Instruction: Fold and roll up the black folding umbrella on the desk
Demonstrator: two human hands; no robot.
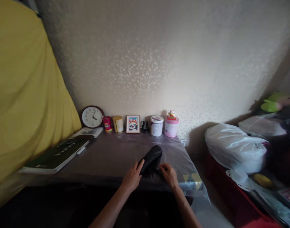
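A black, elongated soft bundle that looks like a folded umbrella [152,155] lies slanted on the table, its rounded end pointing away to the right. My left hand [132,176] grips its near end from the left, thumb on top and the other fingers partly hidden. On the right side, my right hand [168,172] is closed in a pinch beside the bundle, at what seems to be a loose dark edge or strap of it. That small part is too dark to make out clearly.
A glossy cover lies over the table [106,158]. Along the wall stand a clock [92,116], a pink can [107,124], a yellow can [118,124], a panda picture [133,124] and two tubs [156,126]. Left is a large green book [56,155]; right, white bags [235,147].
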